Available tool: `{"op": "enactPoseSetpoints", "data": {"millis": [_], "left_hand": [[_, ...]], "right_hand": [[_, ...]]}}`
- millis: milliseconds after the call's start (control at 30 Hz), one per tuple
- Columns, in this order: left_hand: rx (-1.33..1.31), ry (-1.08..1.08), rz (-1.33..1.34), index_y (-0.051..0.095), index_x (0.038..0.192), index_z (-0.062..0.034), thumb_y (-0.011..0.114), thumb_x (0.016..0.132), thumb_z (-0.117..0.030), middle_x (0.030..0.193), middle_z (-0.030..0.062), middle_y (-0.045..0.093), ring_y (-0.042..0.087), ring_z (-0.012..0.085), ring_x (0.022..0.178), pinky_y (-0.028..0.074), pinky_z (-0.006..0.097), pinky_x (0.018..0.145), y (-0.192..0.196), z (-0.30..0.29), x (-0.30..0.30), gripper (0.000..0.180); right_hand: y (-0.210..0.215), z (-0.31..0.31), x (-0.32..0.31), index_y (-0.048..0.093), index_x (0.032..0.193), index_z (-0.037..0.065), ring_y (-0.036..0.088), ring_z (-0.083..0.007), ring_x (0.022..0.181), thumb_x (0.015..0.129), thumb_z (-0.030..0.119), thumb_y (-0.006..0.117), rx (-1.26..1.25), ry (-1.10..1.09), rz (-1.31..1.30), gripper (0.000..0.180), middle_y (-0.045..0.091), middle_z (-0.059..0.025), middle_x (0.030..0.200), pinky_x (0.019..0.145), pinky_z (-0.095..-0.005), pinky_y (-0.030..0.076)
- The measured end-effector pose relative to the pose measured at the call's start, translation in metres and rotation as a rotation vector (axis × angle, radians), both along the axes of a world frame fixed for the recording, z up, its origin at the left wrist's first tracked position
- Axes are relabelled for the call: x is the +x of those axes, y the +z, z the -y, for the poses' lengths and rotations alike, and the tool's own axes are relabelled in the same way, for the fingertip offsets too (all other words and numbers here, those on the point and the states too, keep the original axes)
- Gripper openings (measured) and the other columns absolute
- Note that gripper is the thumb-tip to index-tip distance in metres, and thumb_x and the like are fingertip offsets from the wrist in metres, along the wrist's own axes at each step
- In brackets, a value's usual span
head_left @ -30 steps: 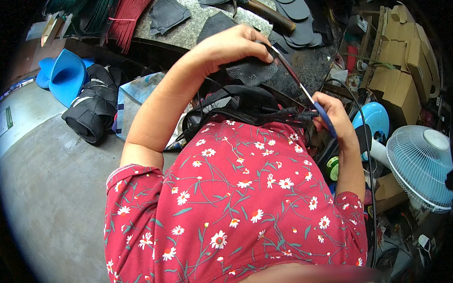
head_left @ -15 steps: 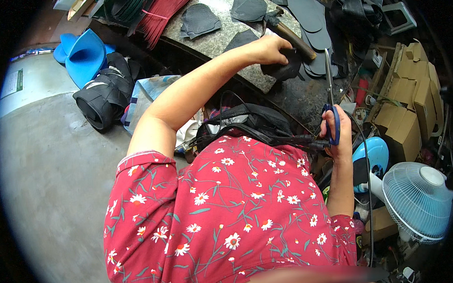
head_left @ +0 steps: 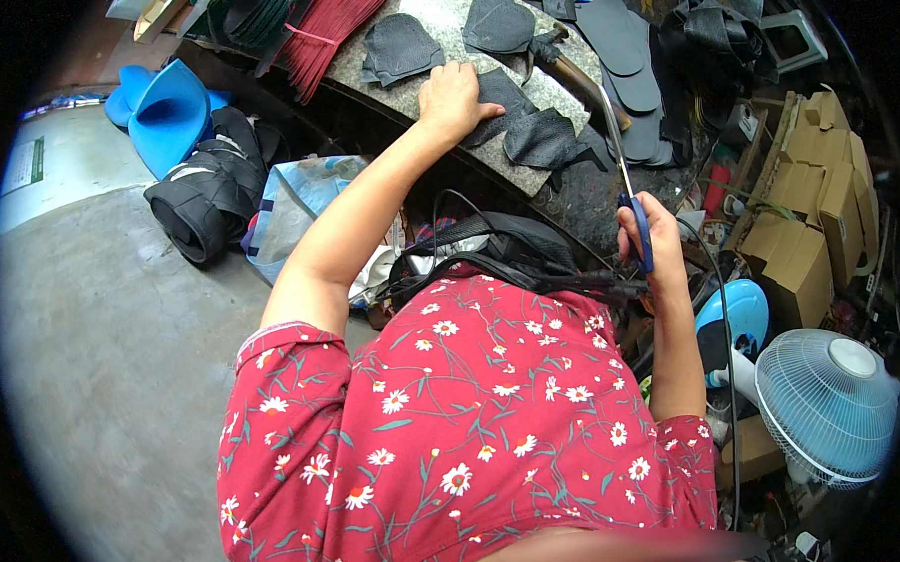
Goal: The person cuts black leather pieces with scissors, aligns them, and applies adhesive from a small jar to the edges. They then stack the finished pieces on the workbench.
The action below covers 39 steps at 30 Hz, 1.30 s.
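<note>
My left hand (head_left: 452,103) is at the bench, its thumb apart from the fingers and touching the edge of a black leather-like piece (head_left: 501,93). Nothing shows in its grasp, though the fingertips are partly hidden. Beside that piece lies a creased black piece (head_left: 542,139) at the bench's near corner. Two rounded black pieces, one to the left (head_left: 402,47) and one farther back (head_left: 498,22), rest on the stone slab. My right hand (head_left: 657,236) is closed round the blue handles of long scissors (head_left: 619,156), blades pointing up and away, in front of a wooden-handled hammer (head_left: 574,76).
Grey sole-shaped sheets (head_left: 621,62) lie right of the speckled stone slab (head_left: 440,4). A red bundle of strips (head_left: 328,38) sits at its left. Cardboard boxes (head_left: 794,209) and a fan (head_left: 826,397) stand at the right, near a hanging black cable (head_left: 733,370).
My left hand has let go of the creased black piece on the bench and moved left to the piece beside it. The scissors have tilted left, their blades now overlapping the hammer in view.
</note>
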<state>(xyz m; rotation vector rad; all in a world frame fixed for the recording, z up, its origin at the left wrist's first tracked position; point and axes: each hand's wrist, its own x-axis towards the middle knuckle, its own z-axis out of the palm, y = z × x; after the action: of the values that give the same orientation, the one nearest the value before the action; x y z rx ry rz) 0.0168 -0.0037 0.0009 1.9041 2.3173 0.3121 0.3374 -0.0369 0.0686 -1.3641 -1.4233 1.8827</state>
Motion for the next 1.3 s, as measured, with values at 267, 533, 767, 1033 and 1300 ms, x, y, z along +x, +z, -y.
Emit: {"op": "enactPoseSetpoints", "data": {"millis": [267,533,767,1033,1300], "left_hand": [[0.017,-0.002,0.516,0.066,0.104,0.0012,0.074,0.071,-0.022,0.086,0.0183,0.07,0.068,0.0267,0.075,0.052,0.037,0.072,0.025,-0.009,-0.023,0.041],[0.065,0.062,1.778,0.058,0.117,0.0008,0.062,0.081,0.003,0.104,0.009,0.067,0.065,0.0163,0.089,0.053,0.031,0.083,0.099,0.017,0.025,0.036],[0.148,0.135,1.983,0.059,0.113,0.0022,0.058,0.081,0.005,0.1,0.0091,0.066,0.065,0.0168,0.086,0.054,0.03,0.08,0.117,0.03,0.072,0.032],[0.065,-0.005,1.639,0.062,0.108,0.0015,0.063,0.082,0.001,0.096,0.0054,0.067,0.063,0.011,0.082,0.052,0.026,0.075,0.12,0.032,0.058,0.026],[0.02,-0.059,1.546,0.064,0.103,0.0029,0.07,0.08,-0.003,0.093,0.0056,0.069,0.063,0.0103,0.08,0.053,0.025,0.075,0.122,0.027,0.051,0.025]], "right_hand": [[0.006,-0.012,-0.01,0.052,0.081,0.007,0.045,-0.0043,0.044,0.089,0.021,0.068,0.057,-0.001,-0.004,0.023,0.049,0.0037,0.057,0.042,-0.0197,0.031],[0.021,-0.018,-0.018,0.054,0.1,0.002,0.053,-0.0096,0.061,0.088,0.055,0.057,0.065,0.183,-0.141,0.055,0.054,-0.0031,0.068,0.059,-0.0217,0.04],[0.043,-0.012,-0.023,0.053,0.1,0.004,0.051,-0.0084,0.07,0.089,0.055,0.058,0.135,0.252,-0.235,0.052,0.057,-0.0023,0.074,0.067,-0.0217,0.039],[0.045,-0.007,0.004,0.055,0.098,0.002,0.052,-0.0077,0.065,0.08,0.057,0.066,-0.094,0.289,-0.138,0.059,0.056,-0.0014,0.078,0.059,-0.0206,0.039],[0.048,-0.003,0.022,0.057,0.086,0.002,0.05,-0.0077,0.047,0.087,0.041,0.067,-0.156,0.28,-0.172,0.04,0.053,0.0002,0.062,0.046,-0.0206,0.038]]}}
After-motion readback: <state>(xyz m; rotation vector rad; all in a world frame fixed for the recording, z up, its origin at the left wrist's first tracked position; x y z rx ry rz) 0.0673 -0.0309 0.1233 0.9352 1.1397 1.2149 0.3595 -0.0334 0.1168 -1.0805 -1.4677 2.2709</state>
